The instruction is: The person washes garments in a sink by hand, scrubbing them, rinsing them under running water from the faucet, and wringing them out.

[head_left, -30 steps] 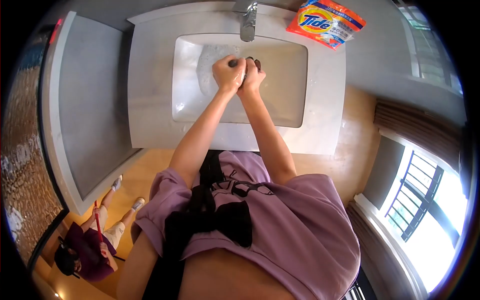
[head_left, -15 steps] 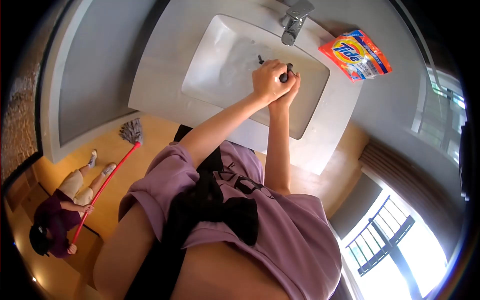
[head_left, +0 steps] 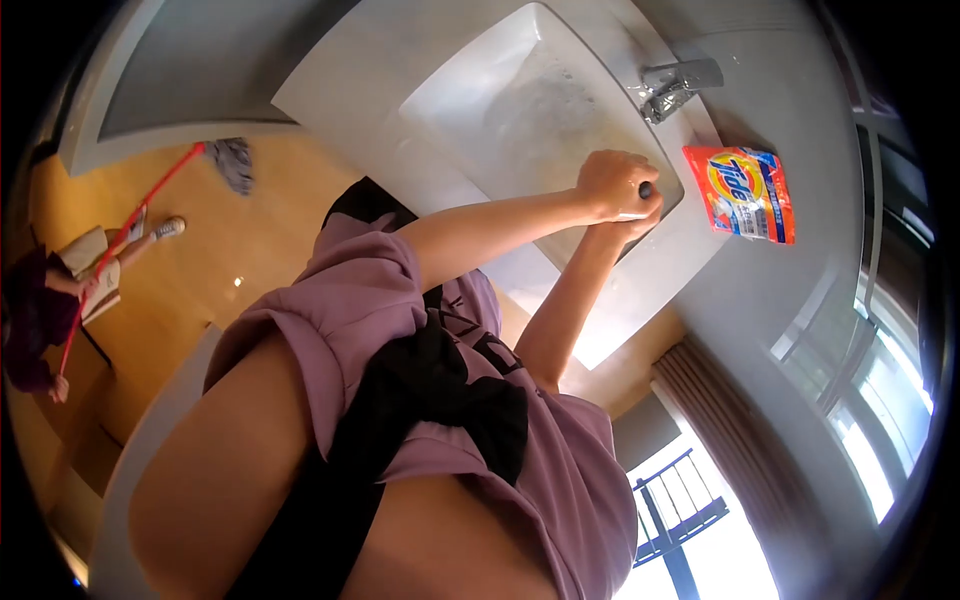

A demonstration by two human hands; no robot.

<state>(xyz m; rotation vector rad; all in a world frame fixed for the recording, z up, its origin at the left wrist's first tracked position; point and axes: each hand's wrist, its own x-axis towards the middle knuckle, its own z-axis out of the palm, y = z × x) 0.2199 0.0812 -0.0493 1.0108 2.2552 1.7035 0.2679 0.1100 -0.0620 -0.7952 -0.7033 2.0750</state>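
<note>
My left hand (head_left: 612, 184) and my right hand (head_left: 637, 228) are pressed together over the near right part of the white sink (head_left: 473, 55). Both are closed around a small dark thing (head_left: 646, 189), perhaps bunched cloth. Only its rounded dark end pokes out between the fingers; the rest is hidden. Wet skin glistens where the hands meet. Cloudy, rippled water (head_left: 550, 100) shows in the basin beyond them. To the right of the hands, an orange Tide detergent bag (head_left: 741, 194) lies on the counter.
A chrome faucet (head_left: 675, 88) stands at the sink's far edge. On the left, another person (head_left: 45, 300) holds a red-handled mop (head_left: 230, 165) over the tan floor. A brown curtain (head_left: 735, 440) hangs beside a bright window with a railing (head_left: 680, 510).
The view has turned, so the sink and detergent bag appear shifted. My joined hands now appear nearer the sink's right edge, with less of the dark thing showing. The mop has changed angle.
</note>
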